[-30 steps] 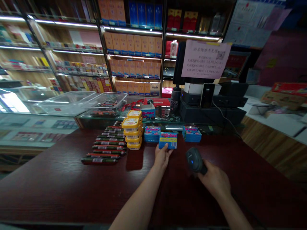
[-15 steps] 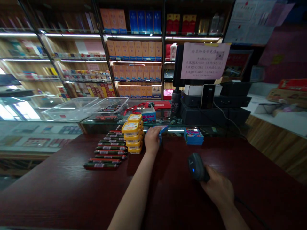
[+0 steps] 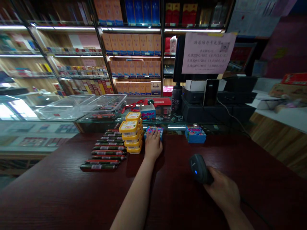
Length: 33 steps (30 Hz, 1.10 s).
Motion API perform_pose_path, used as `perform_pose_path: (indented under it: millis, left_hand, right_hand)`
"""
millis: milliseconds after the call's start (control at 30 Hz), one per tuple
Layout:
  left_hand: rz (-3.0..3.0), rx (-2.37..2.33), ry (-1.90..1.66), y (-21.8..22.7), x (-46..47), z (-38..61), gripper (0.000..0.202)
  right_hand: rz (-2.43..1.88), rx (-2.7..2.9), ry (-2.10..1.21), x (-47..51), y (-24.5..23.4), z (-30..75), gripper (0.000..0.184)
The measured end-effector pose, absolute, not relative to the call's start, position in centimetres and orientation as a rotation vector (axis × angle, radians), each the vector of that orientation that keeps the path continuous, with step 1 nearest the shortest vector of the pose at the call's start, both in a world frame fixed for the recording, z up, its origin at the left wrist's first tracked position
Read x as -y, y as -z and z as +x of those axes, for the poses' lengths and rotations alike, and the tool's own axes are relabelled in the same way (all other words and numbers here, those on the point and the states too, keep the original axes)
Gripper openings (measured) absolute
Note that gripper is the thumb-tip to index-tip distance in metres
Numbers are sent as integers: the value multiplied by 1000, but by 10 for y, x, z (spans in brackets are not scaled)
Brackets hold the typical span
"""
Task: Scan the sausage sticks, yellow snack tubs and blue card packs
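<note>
My left hand (image 3: 153, 145) lies on a blue and pink stack of small packs (image 3: 155, 130), its fingers stretched over the top. Just left of that hand stands a pile of yellow-lidded tubs (image 3: 130, 135). Several sausages in dark green and red wrappers (image 3: 103, 153) lie in a row beside the tubs. My right hand (image 3: 224, 188) is closed around the handle of a black barcode scanner (image 3: 199, 168), held over the counter with a blue light showing. Another stack of blue packs (image 3: 195, 134) sits apart, farther right.
The dark red counter (image 3: 172, 198) spreads before me. Behind it are a clear plastic bin (image 3: 107, 103), an opened blue box (image 3: 147, 111), a dark bottle (image 3: 177, 99), a monitor with a pink paper sign (image 3: 207, 54) and a phone (image 3: 211, 92). The scanner's cord trails lower right.
The tilted blue pack in my left hand now lies flat on the stack, with my fingers spread over it. The right hand still holds the scanner. The view has shifted slightly.
</note>
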<state>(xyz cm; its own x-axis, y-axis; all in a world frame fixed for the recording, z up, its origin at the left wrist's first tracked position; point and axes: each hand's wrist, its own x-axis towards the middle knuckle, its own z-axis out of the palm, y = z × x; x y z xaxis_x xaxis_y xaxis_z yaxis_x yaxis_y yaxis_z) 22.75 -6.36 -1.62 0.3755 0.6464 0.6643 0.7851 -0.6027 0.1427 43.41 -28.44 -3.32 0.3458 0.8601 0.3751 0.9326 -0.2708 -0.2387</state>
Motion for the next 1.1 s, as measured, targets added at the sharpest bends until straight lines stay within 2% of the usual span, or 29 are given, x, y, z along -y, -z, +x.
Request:
perform_pose_path:
  millis: [300,600,933,1100]
  left_hand:
    - [-2365,1280,1105,26,53,224,38]
    - [-2342,1339,1134,25,57,230,45]
    - [-2391,1129,1310,14,69,238,42]
    - [-2673,896,1091,5,83,274,43]
  right_hand:
    - [-2165,1588,239,285,35,436,25]
    - [-2247,1586,144,285,29,433,26]
    - [-2317,1580,125,282,18,428,13]
    - [-2321,1553,134,282,17,427,16]
